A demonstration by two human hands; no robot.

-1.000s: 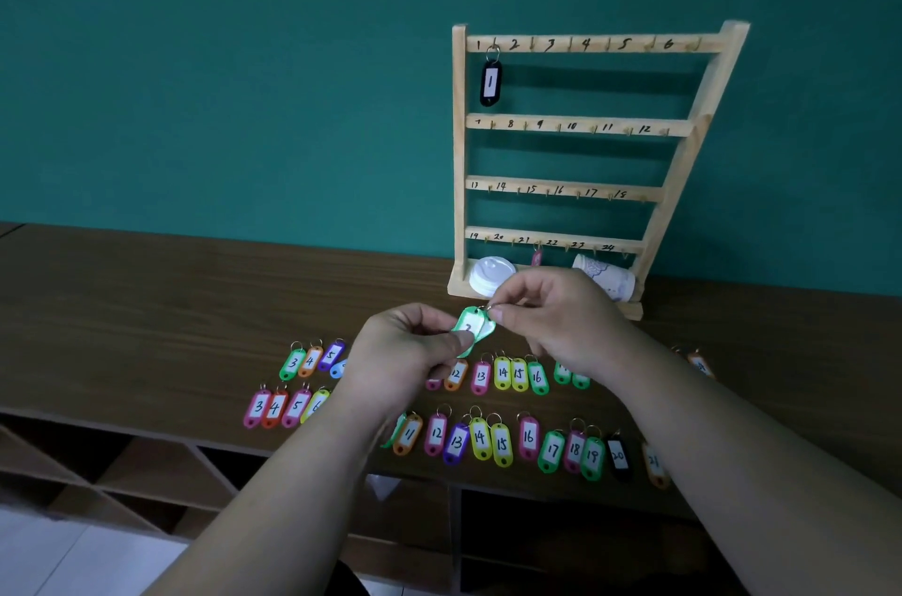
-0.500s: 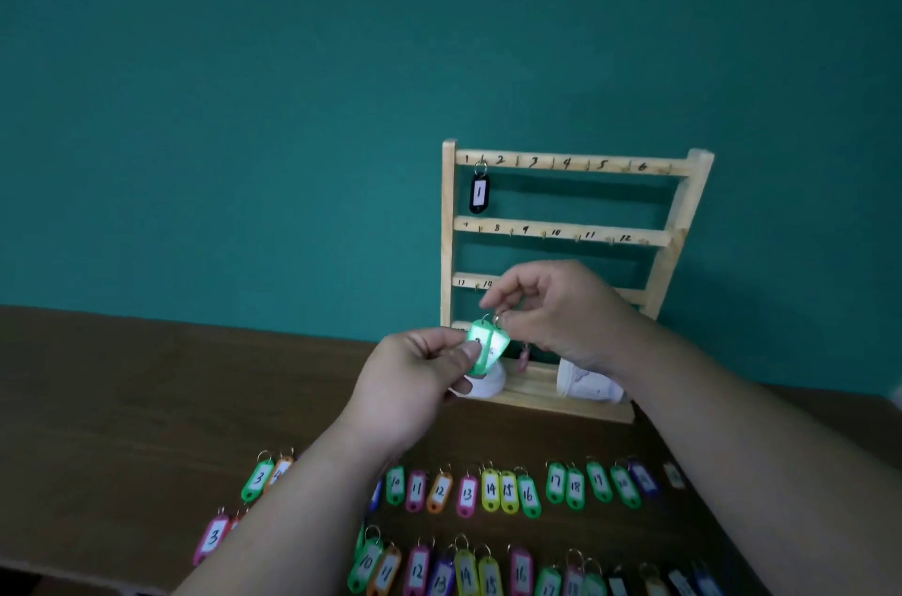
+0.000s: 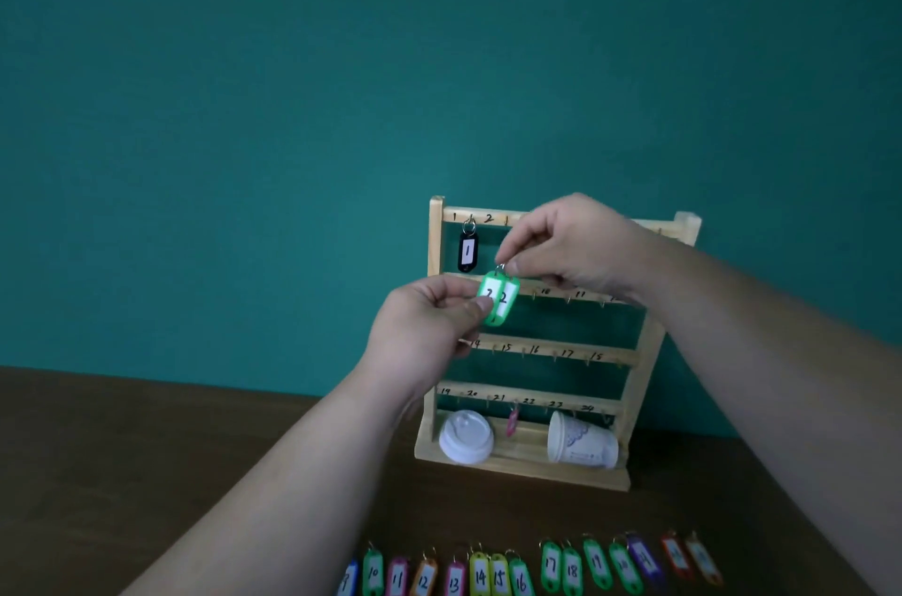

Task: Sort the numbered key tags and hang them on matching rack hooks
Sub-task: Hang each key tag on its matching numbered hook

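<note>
My left hand (image 3: 429,327) pinches two green tags (image 3: 500,300) at their left edge, between the thumb and the fingers. One tag shows a clear 2. My right hand (image 3: 571,244) pinches the metal ring at their top. The tags are in the air in front of the wooden rack (image 3: 436,244), below and to the right of the black tag 1 (image 3: 467,250) on the first hook. The other tags (image 3: 498,573) lie in a row on the table (image 3: 146,449).
</note>
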